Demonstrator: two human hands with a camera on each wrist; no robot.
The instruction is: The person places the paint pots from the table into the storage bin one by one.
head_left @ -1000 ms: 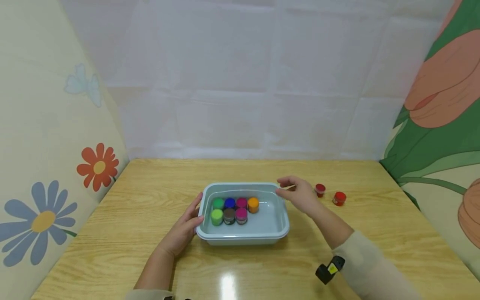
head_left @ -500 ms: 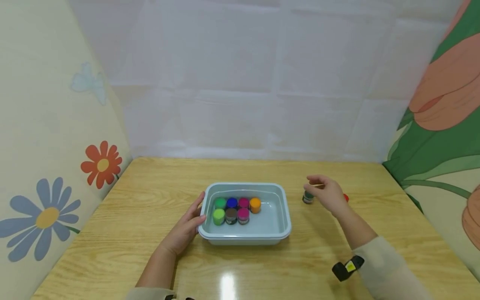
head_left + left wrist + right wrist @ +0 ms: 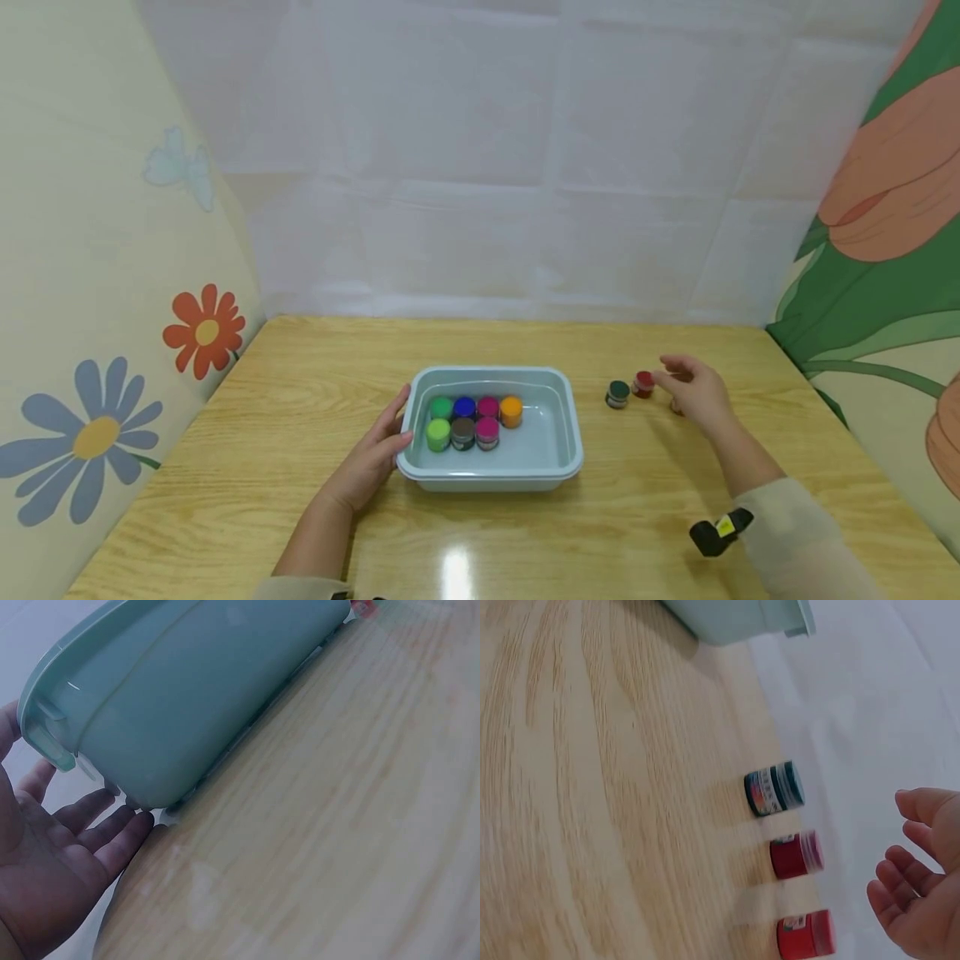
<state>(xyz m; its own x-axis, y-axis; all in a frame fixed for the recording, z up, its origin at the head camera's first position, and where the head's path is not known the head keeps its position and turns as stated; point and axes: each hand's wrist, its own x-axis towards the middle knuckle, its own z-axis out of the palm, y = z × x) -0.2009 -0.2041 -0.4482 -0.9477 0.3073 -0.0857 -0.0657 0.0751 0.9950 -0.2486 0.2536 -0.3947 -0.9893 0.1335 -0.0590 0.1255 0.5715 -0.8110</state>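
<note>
In the head view, my left hand (image 3: 365, 467) holds the left end of a pale blue plastic tub (image 3: 491, 482), thumb over the rim and fingers along the outside. Inside the tub stand several small paint jars, among them a light green jar (image 3: 438, 434), a brown jar (image 3: 462, 432) and an orange jar (image 3: 511, 411). My right hand (image 3: 699, 395), fingers loosely bent and holding nothing, hovers by three jars on the table. These are a dark green jar (image 3: 772, 789), a dark red jar (image 3: 796, 855) and a red jar (image 3: 806, 934), the last mostly hidden by the hand in the head view.
A wood-grain table (image 3: 322, 367) carries everything. White cloth (image 3: 480, 208) hangs behind its far edge, and flower-painted panels stand at both sides. Within the tub, bare floor (image 3: 536, 442) shows right of the jars.
My right hand has moved right from the tub's right rim, past the dark green jar, which now stands on the table left of the dark red one. The left hand stays on the tub.
</note>
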